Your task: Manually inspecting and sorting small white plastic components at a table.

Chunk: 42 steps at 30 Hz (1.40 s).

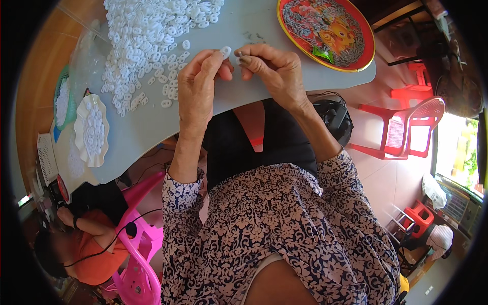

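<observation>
My left hand (199,81) pinches a small white oval plastic piece (225,51) between thumb and fingertips, near the table's front edge. Just right of it, my right hand (274,71) is closed in a pinch on a tiny grey piece (240,54), mostly hidden by the fingers. The two hands' fingertips almost meet. Beyond my left hand spreads a big heap of white plastic pieces (137,46), many showing two holes. To the far right, a round red tray with a yellow rim (373,43) holds many small grey pieces (310,25) and a green packet (323,55).
A scalloped white dish (101,157) of white pieces and a green basket (62,109) stand on the grey table (152,129) at left. Pink (140,264) and red chairs (391,132) flank me. A person in orange (99,249) sits at lower left.
</observation>
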{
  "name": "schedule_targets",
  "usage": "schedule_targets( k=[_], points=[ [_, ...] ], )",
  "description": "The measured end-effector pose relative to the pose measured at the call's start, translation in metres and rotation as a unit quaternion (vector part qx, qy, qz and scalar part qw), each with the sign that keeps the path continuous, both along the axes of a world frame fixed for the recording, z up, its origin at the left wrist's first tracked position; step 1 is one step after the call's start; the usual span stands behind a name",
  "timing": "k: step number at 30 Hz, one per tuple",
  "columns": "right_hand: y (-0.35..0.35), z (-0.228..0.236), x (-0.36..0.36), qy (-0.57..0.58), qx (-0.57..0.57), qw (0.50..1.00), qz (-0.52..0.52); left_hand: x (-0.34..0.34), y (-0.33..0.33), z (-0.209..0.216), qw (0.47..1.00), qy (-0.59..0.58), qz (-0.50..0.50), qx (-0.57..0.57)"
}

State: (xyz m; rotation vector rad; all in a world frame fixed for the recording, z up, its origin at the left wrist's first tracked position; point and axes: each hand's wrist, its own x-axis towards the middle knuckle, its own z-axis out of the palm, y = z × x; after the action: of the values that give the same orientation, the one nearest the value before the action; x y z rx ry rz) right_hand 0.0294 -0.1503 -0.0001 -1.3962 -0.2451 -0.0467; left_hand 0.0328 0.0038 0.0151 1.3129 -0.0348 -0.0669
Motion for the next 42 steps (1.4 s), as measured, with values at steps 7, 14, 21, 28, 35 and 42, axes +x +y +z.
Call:
schedule_targets(
  k=[7,14,21,28,35,42],
  points=[
    [0.001,0.001,-0.001,0.008,0.012,0.999,0.045,0.000,0.000,-0.005,1.000,0.011,0.010,0.014],
    [0.001,0.002,-0.001,0.017,0.016,0.999,0.045,0.001,-0.004,-0.005,1.000,-0.007,0.017,-0.004],
    [0.004,0.002,-0.002,0.011,0.010,1.000,0.026,0.000,0.002,-0.009,0.998,-0.027,0.001,0.061],
    [0.002,0.003,-0.002,-0.002,0.008,0.999,0.033,-0.001,0.001,0.001,0.965,-0.132,-0.017,0.228],
    [0.001,0.002,-0.002,0.001,0.012,0.999,0.034,0.001,0.005,0.007,0.951,-0.123,-0.068,0.274],
    [0.004,-0.002,0.000,-0.043,-0.069,0.996,0.042,0.003,0.005,-0.006,0.969,-0.083,-0.038,0.231]
  ],
)
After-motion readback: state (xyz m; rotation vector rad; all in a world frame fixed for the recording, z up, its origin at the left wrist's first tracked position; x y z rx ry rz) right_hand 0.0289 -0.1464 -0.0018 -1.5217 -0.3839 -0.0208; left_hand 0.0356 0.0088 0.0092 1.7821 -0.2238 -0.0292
